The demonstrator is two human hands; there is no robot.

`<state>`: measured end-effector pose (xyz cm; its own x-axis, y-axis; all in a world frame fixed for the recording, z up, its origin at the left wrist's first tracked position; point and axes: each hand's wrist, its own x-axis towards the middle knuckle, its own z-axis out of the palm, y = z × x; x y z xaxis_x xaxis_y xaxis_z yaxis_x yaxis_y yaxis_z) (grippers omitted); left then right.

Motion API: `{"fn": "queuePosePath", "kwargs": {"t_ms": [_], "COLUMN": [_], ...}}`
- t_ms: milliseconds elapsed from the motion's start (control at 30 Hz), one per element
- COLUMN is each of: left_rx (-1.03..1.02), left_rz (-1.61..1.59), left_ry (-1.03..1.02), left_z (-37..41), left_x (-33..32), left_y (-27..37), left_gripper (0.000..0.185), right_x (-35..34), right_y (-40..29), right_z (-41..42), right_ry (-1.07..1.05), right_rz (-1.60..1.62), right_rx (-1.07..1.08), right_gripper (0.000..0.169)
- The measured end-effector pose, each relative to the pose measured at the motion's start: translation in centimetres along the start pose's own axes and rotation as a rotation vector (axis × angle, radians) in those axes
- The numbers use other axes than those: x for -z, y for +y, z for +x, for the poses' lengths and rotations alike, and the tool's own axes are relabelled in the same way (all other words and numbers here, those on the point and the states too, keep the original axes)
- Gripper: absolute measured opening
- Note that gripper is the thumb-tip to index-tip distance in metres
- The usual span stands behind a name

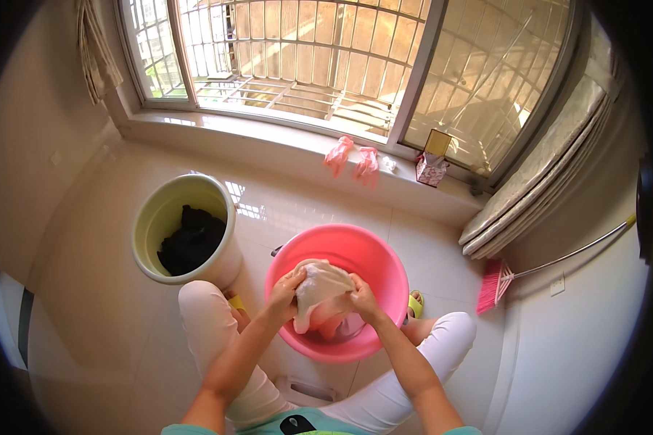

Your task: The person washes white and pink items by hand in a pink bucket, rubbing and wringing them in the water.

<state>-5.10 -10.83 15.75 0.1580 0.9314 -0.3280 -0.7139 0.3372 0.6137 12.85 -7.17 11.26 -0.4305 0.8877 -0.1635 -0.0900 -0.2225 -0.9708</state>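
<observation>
A wet-looking, pale cream cloth (pixel 324 285) is stretched between my two hands above a pink plastic tub (pixel 359 244). My left hand (pixel 287 291) grips its left side. On the other side, my right hand (pixel 363 296) pinches the cloth's edge. The cloth's lower part hangs down inside the tub and takes on a pink tint there. A little water or more fabric seems to lie at the tub's bottom, but the cloth hides most of it. The tub stands on the floor between my knees.
To the left stands a pale green bucket (pixel 147 244) holding dark cloth (pixel 193 242). Pink rubber gloves (pixel 338 156), a tissue box (pixel 431 168) and a crumpled white tissue (pixel 389 163) lie on the windowsill (pixel 283 138). A pink broom (pixel 492 285) leans at the right wall near the curtain (pixel 544 168).
</observation>
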Motion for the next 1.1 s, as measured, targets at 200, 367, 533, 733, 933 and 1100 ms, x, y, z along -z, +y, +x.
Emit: {"fn": "queuePosePath", "kwargs": {"t_ms": [200,367,533,733,933,1100], "left_rx": [0.193,0.223,0.2,0.243,0.256,0.268], "left_rz": [-0.095,-0.148,-0.313,-0.226,-0.174,0.068], "left_ry": [0.288,0.177,0.175,0.186,0.163,0.085], "left_z": [3.4,4.7,5.0,4.7,4.6,2.7], "left_x": [3.2,3.0,3.0,3.1,2.3,-0.4], "left_y": [-5.2,-6.9,-8.3,-7.7,-7.5,-5.4], "left_gripper": [0.026,0.035,0.031,0.026,0.022,0.034], "right_x": [-4.3,-6.8,-4.8,-5.7,-5.3,-1.7], "right_y": [-2.7,-0.8,0.9,0.5,-0.1,-1.6], "right_z": [-1.2,-2.3,0.6,-0.8,0.1,1.4], "right_ry": [0.009,0.051,0.249,0.176,0.296,0.192], "right_rz": [-0.243,-0.99,-0.953,-1.107,-1.12,-0.784], "right_rx": [0.1,0.341,0.47,0.543,0.493,0.208], "right_gripper": [0.034,0.024,0.025,0.023,0.027,0.03]}}
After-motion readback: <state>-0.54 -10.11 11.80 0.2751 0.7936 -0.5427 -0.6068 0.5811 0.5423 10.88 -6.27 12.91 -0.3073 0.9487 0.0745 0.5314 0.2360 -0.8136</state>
